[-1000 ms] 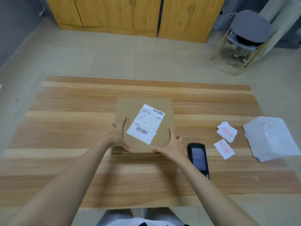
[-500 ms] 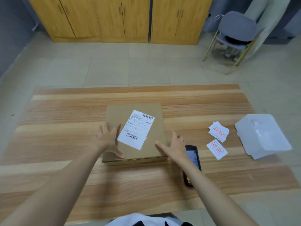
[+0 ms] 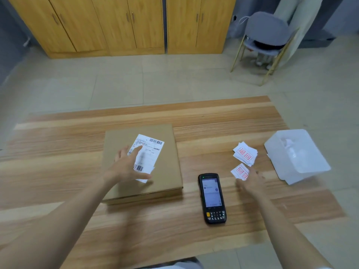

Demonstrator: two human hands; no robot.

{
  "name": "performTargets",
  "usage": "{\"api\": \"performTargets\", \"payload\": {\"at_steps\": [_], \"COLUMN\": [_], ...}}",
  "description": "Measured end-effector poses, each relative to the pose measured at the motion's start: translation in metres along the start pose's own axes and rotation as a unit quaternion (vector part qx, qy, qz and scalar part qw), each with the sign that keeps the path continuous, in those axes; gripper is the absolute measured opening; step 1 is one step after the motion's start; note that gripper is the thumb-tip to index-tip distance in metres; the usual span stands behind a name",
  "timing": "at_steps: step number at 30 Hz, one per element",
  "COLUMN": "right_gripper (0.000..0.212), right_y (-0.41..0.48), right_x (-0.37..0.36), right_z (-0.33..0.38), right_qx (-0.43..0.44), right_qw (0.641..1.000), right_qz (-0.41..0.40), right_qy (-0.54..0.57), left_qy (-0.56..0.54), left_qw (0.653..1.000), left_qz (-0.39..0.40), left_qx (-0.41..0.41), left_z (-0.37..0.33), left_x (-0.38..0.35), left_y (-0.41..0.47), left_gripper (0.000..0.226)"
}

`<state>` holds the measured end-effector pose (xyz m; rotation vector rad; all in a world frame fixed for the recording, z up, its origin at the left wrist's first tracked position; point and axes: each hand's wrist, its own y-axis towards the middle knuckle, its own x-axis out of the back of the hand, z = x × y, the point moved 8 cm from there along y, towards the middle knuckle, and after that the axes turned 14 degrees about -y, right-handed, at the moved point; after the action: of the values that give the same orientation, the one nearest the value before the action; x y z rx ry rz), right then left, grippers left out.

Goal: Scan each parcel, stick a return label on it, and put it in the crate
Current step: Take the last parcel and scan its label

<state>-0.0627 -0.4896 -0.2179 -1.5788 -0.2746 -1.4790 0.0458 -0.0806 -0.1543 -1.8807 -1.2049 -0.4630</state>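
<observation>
A flat brown cardboard parcel (image 3: 165, 167) lies on the wooden table (image 3: 58, 171), with a white shipping label (image 3: 150, 150) on its top. My left hand (image 3: 126, 167) hovers open over the label's left side, blurred. A black handheld scanner (image 3: 212, 197) lies right of the parcel, screen up. White return labels with red print lie further right: a small stack (image 3: 245, 153) and a single one (image 3: 240, 170). My right hand (image 3: 250, 183) is open, its fingertips at the single label. A translucent white crate (image 3: 299, 158) sits at the table's right edge.
Beyond the table is tiled floor, with yellow wooden cabinets (image 3: 120, 26) along the far wall. A grey chair (image 3: 266, 39) with gold legs stands at the back right. The table's near edge is close to my body.
Both hands have let go of the parcel's near edge. My left hand moved up over the shipping label, and my right hand moved right, past the scanner, to the single return label.
</observation>
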Motion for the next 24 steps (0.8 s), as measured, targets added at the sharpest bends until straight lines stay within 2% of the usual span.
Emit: {"api": "performTargets", "payload": {"at_steps": [3, 7, 14, 17, 20, 22, 24], "right_gripper": [0.076, 0.081, 0.083, 0.073, 0.073, 0.068, 0.06], "right_y": [0.004, 0.008, 0.013, 0.011, 0.005, -0.005, -0.019], "right_x": [-0.008, -0.008, -0.012, -0.015, -0.017, -0.011, -0.011], "right_z": [0.0, 0.0, -0.006, -0.007, -0.009, -0.01, 0.001], "right_qx": [0.021, 0.025, 0.021, 0.009, -0.022, -0.045, -0.007], "right_qw": [0.999, 0.998, 0.999, 1.0, 1.0, 0.996, 0.994], "right_qz": [0.026, 0.018, 0.029, 0.012, -0.006, -0.065, -0.11], "right_qy": [-0.029, -0.062, -0.028, 0.005, -0.006, -0.04, -0.016], "left_qy": [-0.006, -0.018, -0.037, -0.033, -0.023, -0.004, 0.003], "left_qw": [1.0, 0.999, 0.999, 0.999, 0.999, 0.998, 0.996], "left_qz": [-0.016, -0.032, -0.022, -0.023, -0.043, -0.058, -0.054], "left_qx": [0.01, 0.016, 0.0, -0.003, 0.013, 0.037, 0.072], "left_z": [0.008, 0.012, -0.004, -0.005, 0.001, 0.011, 0.026], "left_x": [0.002, 0.001, -0.016, -0.018, -0.016, -0.013, -0.011], "left_y": [-0.003, -0.007, -0.012, -0.013, -0.014, -0.016, -0.018], "left_gripper": [0.11, 0.104, 0.102, 0.104, 0.11, 0.12, 0.13]}}
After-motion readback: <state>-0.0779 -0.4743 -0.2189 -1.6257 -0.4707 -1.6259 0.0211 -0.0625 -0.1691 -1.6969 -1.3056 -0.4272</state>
